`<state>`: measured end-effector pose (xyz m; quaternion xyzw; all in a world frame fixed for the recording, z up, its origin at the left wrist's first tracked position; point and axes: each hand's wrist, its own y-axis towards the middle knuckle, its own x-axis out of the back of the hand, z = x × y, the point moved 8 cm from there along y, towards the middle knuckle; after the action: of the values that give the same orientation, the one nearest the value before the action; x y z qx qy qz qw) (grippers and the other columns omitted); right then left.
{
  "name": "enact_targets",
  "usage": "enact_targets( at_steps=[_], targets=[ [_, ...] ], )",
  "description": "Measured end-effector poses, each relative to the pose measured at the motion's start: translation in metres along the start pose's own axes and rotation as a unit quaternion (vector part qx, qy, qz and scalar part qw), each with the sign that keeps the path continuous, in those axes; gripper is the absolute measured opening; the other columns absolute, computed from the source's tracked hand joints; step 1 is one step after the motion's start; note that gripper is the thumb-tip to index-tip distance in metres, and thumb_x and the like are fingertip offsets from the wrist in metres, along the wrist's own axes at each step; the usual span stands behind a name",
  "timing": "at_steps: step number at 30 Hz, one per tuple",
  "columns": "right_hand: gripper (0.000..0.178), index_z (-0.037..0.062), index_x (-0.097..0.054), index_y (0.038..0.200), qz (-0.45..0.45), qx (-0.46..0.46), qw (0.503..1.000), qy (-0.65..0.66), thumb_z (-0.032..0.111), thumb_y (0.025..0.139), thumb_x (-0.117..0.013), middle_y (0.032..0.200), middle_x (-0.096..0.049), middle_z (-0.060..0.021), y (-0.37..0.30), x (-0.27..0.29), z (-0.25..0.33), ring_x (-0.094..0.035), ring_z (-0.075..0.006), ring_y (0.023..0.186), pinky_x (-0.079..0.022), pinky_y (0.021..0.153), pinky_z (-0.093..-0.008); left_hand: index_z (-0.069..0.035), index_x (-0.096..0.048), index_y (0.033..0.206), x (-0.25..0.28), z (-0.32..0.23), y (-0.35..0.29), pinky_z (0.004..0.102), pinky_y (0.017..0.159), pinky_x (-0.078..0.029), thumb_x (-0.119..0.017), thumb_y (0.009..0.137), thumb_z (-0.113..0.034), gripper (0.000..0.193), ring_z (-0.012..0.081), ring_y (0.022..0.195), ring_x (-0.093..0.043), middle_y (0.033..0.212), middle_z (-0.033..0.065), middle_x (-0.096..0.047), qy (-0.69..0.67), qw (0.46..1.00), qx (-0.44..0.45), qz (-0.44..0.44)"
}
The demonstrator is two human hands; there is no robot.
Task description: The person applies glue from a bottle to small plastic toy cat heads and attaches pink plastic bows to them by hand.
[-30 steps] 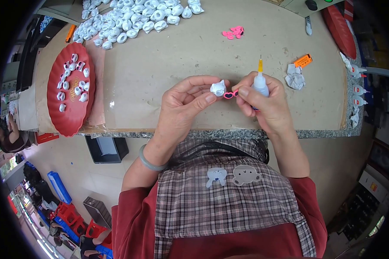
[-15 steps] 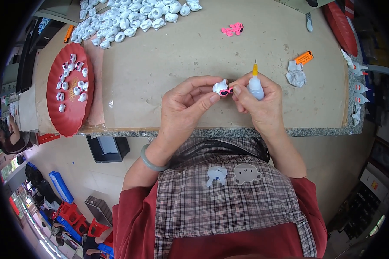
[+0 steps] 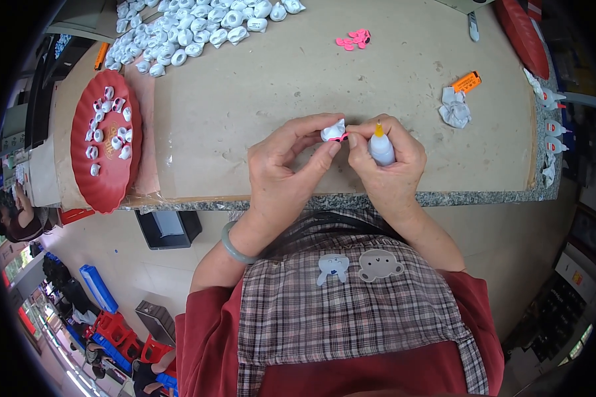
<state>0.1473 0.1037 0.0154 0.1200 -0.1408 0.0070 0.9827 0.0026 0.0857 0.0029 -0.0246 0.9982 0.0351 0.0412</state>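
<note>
Holding a small white figure (image 3: 333, 129) above the worktop (image 3: 245, 86): left hand (image 3: 286, 157), grip narrow, thumb and fingers pinched round it. Right hand (image 3: 392, 155): thumb and fingertip pressed together on one end of pink glasses (image 3: 338, 139), which lie against the figure's lower side; yellow-tipped squeeze bottle (image 3: 381, 149) in the same grip, lower end hidden. Around: red tray (image 3: 106, 185) at left, bearing small pieces (image 3: 118, 104); heap of white figures (image 3: 198, 28) far left; pink pile (image 3: 355, 40) beyond the hands; crumpled paper (image 3: 455, 111) beside an orange box (image 3: 467, 82) at right.
</note>
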Motion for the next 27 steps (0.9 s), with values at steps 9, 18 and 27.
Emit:
enact_targets(
  at_steps=[9,18,27],
  targets=[
    [0.012,0.0026,-0.059,0.079,0.027,0.016,0.999,0.036,0.001,0.074,-0.069,0.072,-0.063,-0.0033,0.0007,-0.0020,-0.0019,-0.058,-0.0081,0.064,-0.046,0.056,-0.0222,0.004,-0.059,0.106,-0.0028,0.0020,0.0003,0.0314,0.090,-0.049,-0.059,0.082,0.007,0.024,0.0197,0.101,-0.061,0.107,0.0150,-0.063,-0.055,0.998,0.009,0.024],
    [0.020,0.0026,-0.056,0.086,0.040,0.011,0.999,0.035,0.001,0.072,-0.071,0.078,-0.063,-0.0051,-0.0005,-0.0059,-0.0085,-0.063,-0.0103,0.068,-0.048,0.059,-0.0224,0.004,-0.059,0.106,-0.0015,0.0052,-0.0003,0.0321,0.091,-0.049,-0.059,0.081,0.007,0.024,0.0202,0.101,-0.061,0.106,0.0150,-0.064,-0.045,0.999,0.005,0.026],
    [0.023,0.0032,-0.054,0.088,0.043,-0.002,0.999,0.026,0.001,0.073,-0.070,0.077,-0.063,-0.0046,0.0007,-0.0072,-0.0083,-0.064,-0.0105,0.069,-0.049,0.059,-0.0228,0.005,-0.057,0.106,-0.0006,0.0071,0.0001,0.0306,0.091,-0.048,-0.058,0.083,0.006,0.023,0.0190,0.101,-0.060,0.106,0.0156,-0.063,-0.060,0.997,0.026,0.040]
  ],
)
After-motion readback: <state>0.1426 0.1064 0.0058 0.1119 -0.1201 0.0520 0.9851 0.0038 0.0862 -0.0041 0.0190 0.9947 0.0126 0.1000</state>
